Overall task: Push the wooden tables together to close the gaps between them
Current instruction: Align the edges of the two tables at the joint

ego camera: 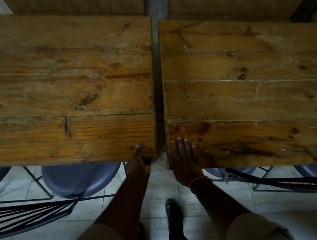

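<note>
No brand, label or writing can be read anywhere in the view.

Two wooden tables stand side by side, the left table (70,91) and the right table (244,97), with a narrow dark gap (159,105) running between their facing edges from the far side to the near side. The gap lies between the two hands.

The left hand (138,164) grips the near right corner of the left table: its thumb (137,149) lies on top of the boards just beside the gap, while the rest of the fingers curl under the near edge and are hidden, so the hand is closed on that corner. The right hand (185,160) rests on the near left corner of the right table, its fingers (182,145) stretched flat and close together on the top, pointing away from the person, with the palm over the near edge; whether anything wraps beneath the board cannot be told. A thin orange band (198,180) circles the right wrist.

Below the fingers, under the near edges of the tables, grey-blue round stools (76,181) on black wire frames stand on a pale tiled floor (160,191). A dark shoe (172,210) shows on the tiles between the two forearms
</note>
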